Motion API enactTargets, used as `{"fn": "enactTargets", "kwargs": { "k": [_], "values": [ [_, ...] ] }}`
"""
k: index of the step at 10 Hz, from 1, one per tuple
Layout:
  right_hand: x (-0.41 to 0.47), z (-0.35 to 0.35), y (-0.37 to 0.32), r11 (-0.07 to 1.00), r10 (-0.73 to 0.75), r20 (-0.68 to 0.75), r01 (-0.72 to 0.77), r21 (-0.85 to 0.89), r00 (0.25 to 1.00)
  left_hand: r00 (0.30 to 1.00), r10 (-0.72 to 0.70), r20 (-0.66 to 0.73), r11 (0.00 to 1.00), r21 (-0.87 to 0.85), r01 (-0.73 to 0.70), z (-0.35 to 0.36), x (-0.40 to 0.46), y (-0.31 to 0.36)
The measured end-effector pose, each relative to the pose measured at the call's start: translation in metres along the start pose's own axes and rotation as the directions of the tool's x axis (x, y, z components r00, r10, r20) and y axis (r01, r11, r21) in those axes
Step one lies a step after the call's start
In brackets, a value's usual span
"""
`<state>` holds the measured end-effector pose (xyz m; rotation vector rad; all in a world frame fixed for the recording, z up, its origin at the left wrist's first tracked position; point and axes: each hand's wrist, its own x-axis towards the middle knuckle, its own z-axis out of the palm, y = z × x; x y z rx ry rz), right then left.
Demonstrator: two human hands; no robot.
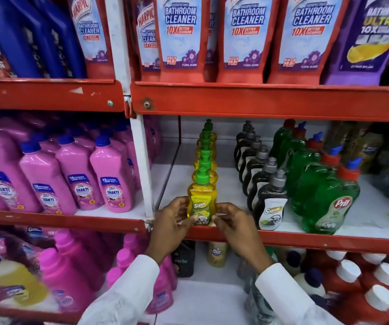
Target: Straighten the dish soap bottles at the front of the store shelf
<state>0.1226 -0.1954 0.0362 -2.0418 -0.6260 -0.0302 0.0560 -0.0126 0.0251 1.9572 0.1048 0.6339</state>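
Hands are both gripping the front yellow dish soap bottle — left hand is pressing its fingers against the bottle's left side, right hand is wrapping the right side, fingertips near the base. Both are clamped on that one bottle, white sleeves showing at the wrists.

Bottle is standing upright at the front lip of the middle shelf, green cap up, "Super" label facing out. Behind it a single-file row of matching yellow bottles is running straight back toward the rear of the shelf.

Just to the right, apart from the hands, a row of dark bottles with grey caps is sitting in file; the front one is showing a white "Super" label. Further right, green Pril bottles with red-and-blue caps are leaning slightly, front one at the shelf edge.

Left bay, past the white upright — pink Shakti bottles with blue caps are lining the same level. Top shelf is carrying red Harpic bathroom cleaner pouches, a purple one at far right and blue bottles at far left. Bottom level is holding more pink bottles on the left and red bottles with white caps on the right, partly blurred.
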Motion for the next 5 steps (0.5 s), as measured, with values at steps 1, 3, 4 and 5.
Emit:
{"fn": "enactTargets", "kwargs": {
  "k": [1, 3, 4, 5],
  "values": [
    [-0.0011, -0.0019, 0.0000, 0.999, 0.023, -0.025, -0.022, 0.025, 0.999, 1.000, -0.010, 0.020, 0.999, -0.043, 0.011, 0.0024, 0.0013, 0.0007],
    [-0.0015, -0.0002, 0.0009, 0.999, 0.036, -0.046, -0.034, 0.041, 0.998, 0.998, -0.033, 0.046, 0.995, -0.088, 0.037, 0.0030, 0.0028, -0.0042],
    [-0.0006, 0.0010, -0.0005, 0.997, 0.057, -0.041, -0.055, 0.054, 0.997, 0.998, -0.034, 0.049, 0.995, -0.096, 0.039, 0.0014, 0.0034, -0.0045],
    [-0.0038, -0.0004, -0.0058, 0.994, 0.070, -0.125, -0.058, 0.097, 0.990, 1.000, 0.000, 0.028, 0.993, -0.118, 0.003, 0.0052, 0.0003, -0.0017]
  ]
}}
